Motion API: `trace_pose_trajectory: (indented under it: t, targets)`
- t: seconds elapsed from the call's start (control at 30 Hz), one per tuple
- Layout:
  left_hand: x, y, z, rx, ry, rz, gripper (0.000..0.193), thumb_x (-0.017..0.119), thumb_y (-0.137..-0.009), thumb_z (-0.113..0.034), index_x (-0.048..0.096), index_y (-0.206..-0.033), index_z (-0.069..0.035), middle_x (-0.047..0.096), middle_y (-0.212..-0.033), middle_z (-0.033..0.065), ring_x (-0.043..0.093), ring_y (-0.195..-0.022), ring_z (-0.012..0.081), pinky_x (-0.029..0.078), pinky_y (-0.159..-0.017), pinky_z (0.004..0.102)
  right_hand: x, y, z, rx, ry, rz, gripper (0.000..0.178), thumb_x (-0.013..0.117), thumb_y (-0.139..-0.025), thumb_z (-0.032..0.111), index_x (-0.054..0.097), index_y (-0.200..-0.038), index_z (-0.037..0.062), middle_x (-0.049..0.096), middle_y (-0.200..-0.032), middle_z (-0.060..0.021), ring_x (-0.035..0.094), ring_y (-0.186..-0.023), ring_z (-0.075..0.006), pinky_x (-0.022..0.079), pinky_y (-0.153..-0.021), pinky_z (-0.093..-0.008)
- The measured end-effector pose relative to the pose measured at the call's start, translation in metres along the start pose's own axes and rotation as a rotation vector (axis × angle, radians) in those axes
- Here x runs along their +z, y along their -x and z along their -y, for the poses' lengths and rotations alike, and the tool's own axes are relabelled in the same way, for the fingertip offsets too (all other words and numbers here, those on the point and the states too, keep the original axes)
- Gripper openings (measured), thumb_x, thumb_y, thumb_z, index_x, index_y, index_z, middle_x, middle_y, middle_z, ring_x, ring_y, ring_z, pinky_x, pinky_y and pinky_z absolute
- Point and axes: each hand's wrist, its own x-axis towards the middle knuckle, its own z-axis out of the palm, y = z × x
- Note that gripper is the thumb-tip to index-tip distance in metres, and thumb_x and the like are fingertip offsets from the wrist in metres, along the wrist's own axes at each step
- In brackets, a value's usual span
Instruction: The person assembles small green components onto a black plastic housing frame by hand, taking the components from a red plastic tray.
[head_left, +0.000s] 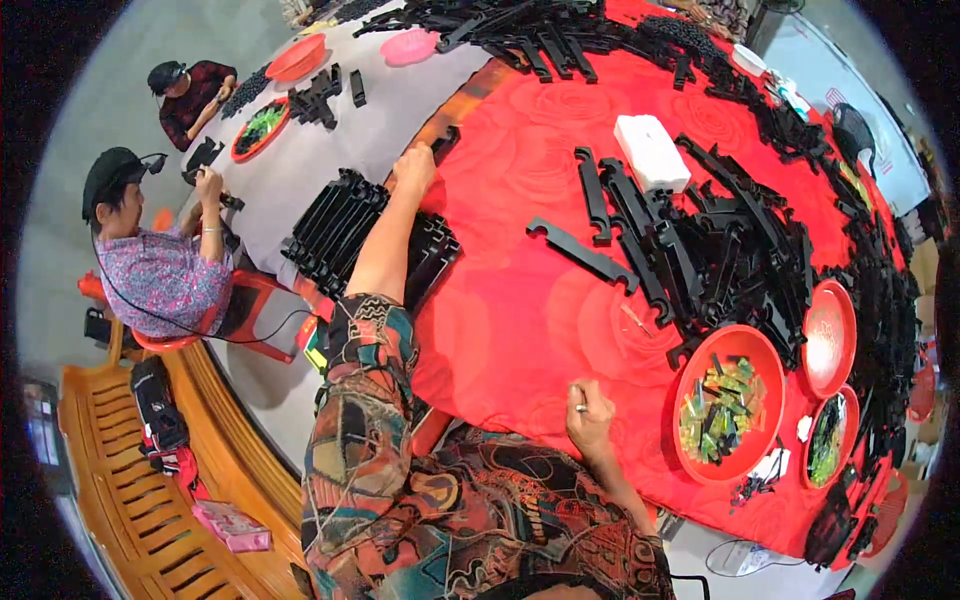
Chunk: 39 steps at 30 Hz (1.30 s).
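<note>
1. Printing on the pink packet point(233, 526), which lies on the wooden bench point(128, 485), is too small to make out.
2. The person's left arm stretches forward over the row of stacked black bars point(335, 235); the left hand point(414, 172) curls against a notched black bar point(446, 146) at the red cloth's edge — whether it grips, one cannot tell.
3. The right hand point(590, 415) is bent-fingered and clenched above the red cloth point(500, 320), left of the red bowl point(735, 471) — a pale speck at its fingers is too small to identify.
</note>
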Motion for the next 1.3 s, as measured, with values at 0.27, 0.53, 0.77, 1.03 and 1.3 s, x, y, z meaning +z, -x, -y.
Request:
trace_pose_trajectory:
  t: [0.27, 0.53, 0.77, 1.03, 1.3]
  targets:
    - [-0.003, 0.013, 0.003, 0.026, 0.011, 0.073, 0.030, 0.054, -0.077, -0.015, 0.049, -0.102, 0.001, 0.063, -0.093, 0.0259, 0.062, -0.088, 0.0405, 0.050, -0.078, 0.0477, -0.001, 0.004, -0.004, -0.011, 0.020, 0.017, 0.003, 0.055, -0.083, 0.004, 0.055, -0.086, 0.0029, 0.053, -0.061, -0.0140, 0.056, -0.051, -0.0302, 0.042, -0.047, -0.0385]
    - [0.006, 0.003, 0.005, 0.075, -0.094, -0.041, 0.045, 0.064, -0.074, -0.028, 0.048, -0.106, -0.001, 0.055, -0.108, 0.0242, 0.054, -0.102, 0.0403, 0.046, -0.083, 0.0482, -0.002, 0.002, 0.000, -0.058, 0.032, -0.012, 0.005, 0.058, -0.082, 0.005, 0.054, -0.085, 0.0041, 0.056, -0.064, -0.0142, 0.058, -0.055, -0.0311, 0.043, -0.049, -0.0391]
    - [-0.039, 0.056, -0.098, 0.762, 0.522, -0.143, 0.023, 0.065, -0.075, -0.018, 0.058, -0.090, -0.002, 0.062, -0.092, 0.0164, 0.059, -0.091, 0.0318, 0.048, -0.078, 0.0430, 0.001, 0.002, -0.004, -0.031, 0.022, 0.004, 0.007, 0.059, -0.082, 0.007, 0.053, -0.085, 0.0042, 0.055, -0.062, -0.0147, 0.059, -0.055, -0.0309, 0.044, -0.047, -0.0389]
    - [-0.043, 0.145, -0.174, 0.958, 0.205, 0.240, 0.037, 0.069, -0.071, -0.028, 0.058, -0.102, -0.012, 0.058, -0.099, 0.0087, 0.052, -0.098, 0.0308, 0.043, -0.077, 0.0469, -0.026, 0.018, 0.014, -0.003, -0.111, -0.172, 0.005, 0.058, -0.082, 0.004, 0.056, -0.087, 0.0031, 0.053, -0.062, -0.0120, 0.056, -0.049, -0.0230, 0.042, -0.045, -0.0328]
    - [-0.041, 0.158, -0.153, 0.909, 0.403, 0.081, 0.024, 0.064, -0.077, -0.018, 0.060, -0.098, -0.007, 0.058, -0.086, 0.0134, 0.054, -0.085, 0.0316, 0.044, -0.071, 0.0417, -0.065, 0.026, 0.038, -0.002, -0.176, -0.265, 0.004, 0.057, -0.083, 0.003, 0.059, -0.086, 0.0028, 0.054, -0.064, -0.0062, 0.051, -0.048, -0.0119, 0.039, -0.044, -0.0249]
